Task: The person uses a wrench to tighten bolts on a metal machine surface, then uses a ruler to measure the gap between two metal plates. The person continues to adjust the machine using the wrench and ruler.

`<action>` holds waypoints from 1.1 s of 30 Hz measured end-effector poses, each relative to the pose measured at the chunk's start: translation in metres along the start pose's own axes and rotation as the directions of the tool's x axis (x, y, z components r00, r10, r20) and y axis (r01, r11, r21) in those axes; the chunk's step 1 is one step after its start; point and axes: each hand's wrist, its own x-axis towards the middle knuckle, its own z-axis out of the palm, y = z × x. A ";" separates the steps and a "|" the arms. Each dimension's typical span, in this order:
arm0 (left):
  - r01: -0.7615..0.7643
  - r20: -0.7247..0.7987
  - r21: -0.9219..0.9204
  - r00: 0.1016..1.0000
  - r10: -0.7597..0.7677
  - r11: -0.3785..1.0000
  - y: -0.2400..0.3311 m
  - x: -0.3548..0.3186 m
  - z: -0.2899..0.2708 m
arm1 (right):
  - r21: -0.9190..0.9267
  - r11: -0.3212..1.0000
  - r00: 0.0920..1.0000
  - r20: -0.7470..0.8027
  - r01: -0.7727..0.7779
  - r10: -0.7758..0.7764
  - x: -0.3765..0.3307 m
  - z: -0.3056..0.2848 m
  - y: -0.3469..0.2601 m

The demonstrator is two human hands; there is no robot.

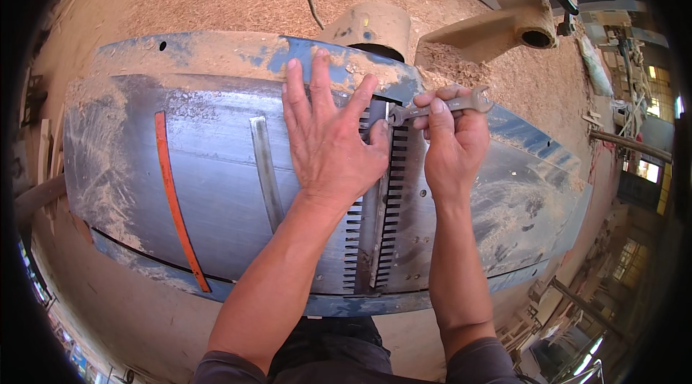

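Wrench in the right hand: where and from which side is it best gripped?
Probably by the wrench's straight shank, from the right. Its inner end sits at the toothed slot, with the left hand close on the other side; the shank points rightward, where the right hand holds it.

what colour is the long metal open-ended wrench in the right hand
The wrench is dull grey, best seen in the head view.
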 end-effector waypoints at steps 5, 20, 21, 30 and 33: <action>-0.008 -0.007 -0.004 1.000 0.008 1.000 0.000 0.001 -0.001 | -0.141 0.990 0.998 0.061 -0.002 0.011 0.021 0.006 -0.001; -0.010 -0.015 -0.016 1.000 0.010 1.000 -0.002 0.001 -0.002 | 0.052 0.976 0.977 0.013 0.212 -0.213 -0.050 -0.003 0.025; -0.010 -0.015 -0.016 1.000 0.010 1.000 -0.002 0.000 -0.003 | 0.041 0.976 0.977 0.010 0.214 -0.214 -0.048 -0.003 0.022; -0.023 -0.018 0.000 1.000 0.023 1.000 0.000 -0.002 -0.001 | 0.129 0.991 1.000 0.004 0.019 -0.020 -0.035 -0.036 -0.010; -0.038 -0.035 0.024 0.999 0.039 0.999 -0.001 -0.002 0.001 | 0.124 0.992 1.000 -0.005 -0.029 0.029 -0.052 -0.043 -0.021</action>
